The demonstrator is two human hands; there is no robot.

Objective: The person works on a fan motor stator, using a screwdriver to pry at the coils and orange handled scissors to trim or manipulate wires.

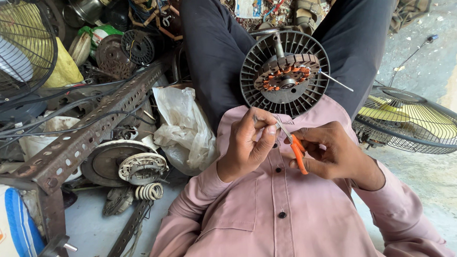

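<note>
My left hand (248, 142) pinches a thin wire end between thumb and fingers, close to my chest. My right hand (335, 153) grips small orange-handled cutters (295, 147), their metal jaws meeting the wire at my left fingertips. Just beyond both hands, a round grey fan motor housing (285, 74) rests between my legs, showing its stator with orange windings and a thin wire sticking out to the right.
A perforated steel angle frame (84, 137) runs along the left over scrap motor parts and coils (134, 168). A crumpled plastic bag (185, 129) lies beside my left leg. Fan guards stand at the left (16, 42) and right (413, 121).
</note>
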